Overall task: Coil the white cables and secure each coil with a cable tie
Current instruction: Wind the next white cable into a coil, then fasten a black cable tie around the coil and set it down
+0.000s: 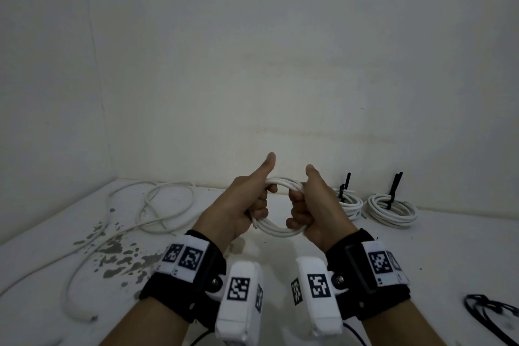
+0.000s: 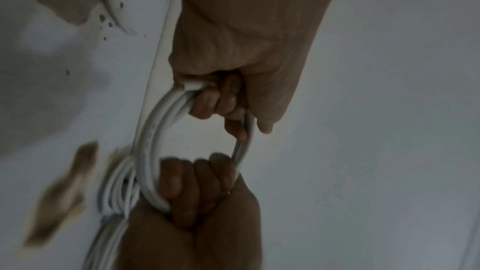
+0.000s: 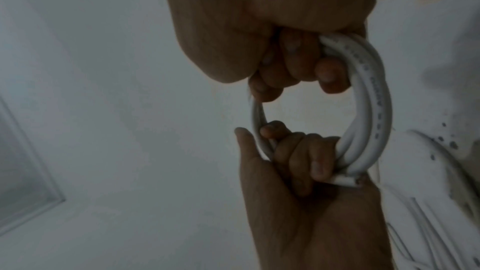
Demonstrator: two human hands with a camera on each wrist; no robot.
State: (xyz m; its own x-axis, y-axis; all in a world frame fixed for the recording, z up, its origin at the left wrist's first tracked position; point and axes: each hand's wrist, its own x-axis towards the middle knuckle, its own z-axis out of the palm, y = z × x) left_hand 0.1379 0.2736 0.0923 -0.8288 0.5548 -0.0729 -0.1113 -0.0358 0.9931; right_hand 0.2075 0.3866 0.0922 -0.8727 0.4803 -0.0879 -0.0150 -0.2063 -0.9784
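**Both hands on coil three, tie not on yet**

Left hand (image 1: 247,202) and right hand (image 1: 309,205) each have fingers curled round opposite sides of one white coil (image 1: 276,229), held up off the table (image 1: 337,261) in front of the person, thumbs sticking up. Hands are close but not touching, the coil's open middle between them. A cut cable end (image 2: 192,85) pokes out at the left hand's fingers, so the winding looks finished (judgement, not certain).

Done: two tied coils sit at the far right of the table, first tied coil (image 1: 349,203) just right of the right hand, second tied coil (image 1: 393,209) beside it, each with a black cable tie (image 1: 394,185) standing up.

Left: no tie visible on the held coil. Loose white cables (image 1: 157,205) still sprawl across the far left of the table, uncoiled. Dark loops (image 1: 488,314) at the near right edge, maybe spare ties, too blurred to tell.

Roughly halfway, I'd say.
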